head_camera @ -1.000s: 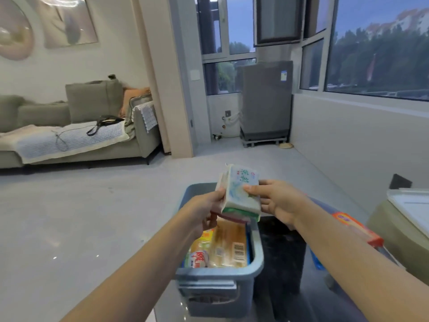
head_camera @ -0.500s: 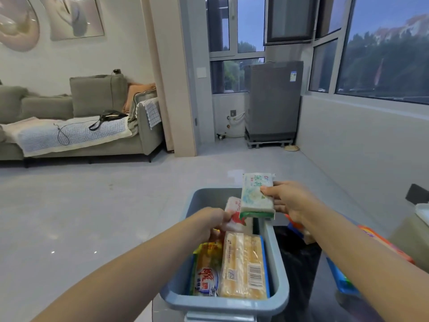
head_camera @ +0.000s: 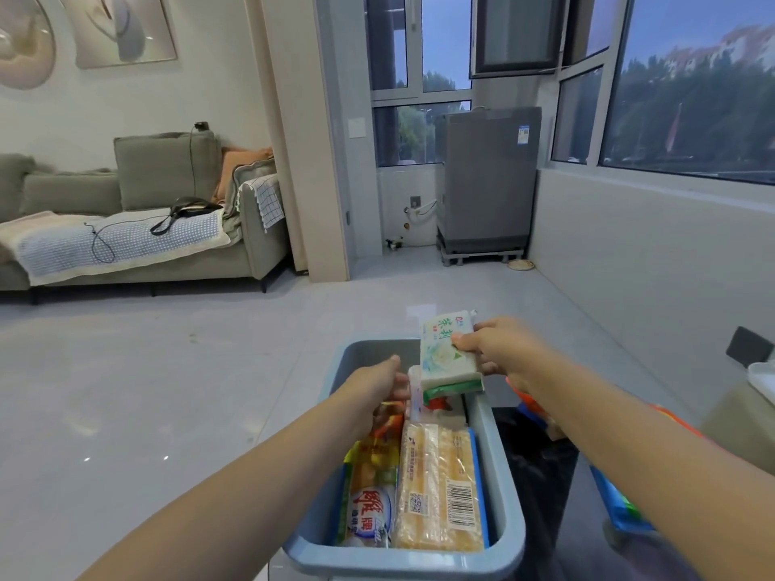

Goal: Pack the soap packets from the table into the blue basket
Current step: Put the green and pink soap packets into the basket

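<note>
Right hand [head_camera: 499,350] fingers pinch white soap packet [head_camera: 446,350] above blue basket [head_camera: 495,434] far rim; left hand [head_camera: 373,387] grip unclear.

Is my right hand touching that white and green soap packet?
Touching. The head view shows the right hand pinching the white and green soap packet, thumb on its face.

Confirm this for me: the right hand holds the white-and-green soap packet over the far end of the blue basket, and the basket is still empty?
Not quite. The head view shows the right hand holding the white-and-green soap packet over the far end of the blue basket, but the basket is not empty: a yellow barcoded packet and an orange-labelled packet already lie inside.
</note>
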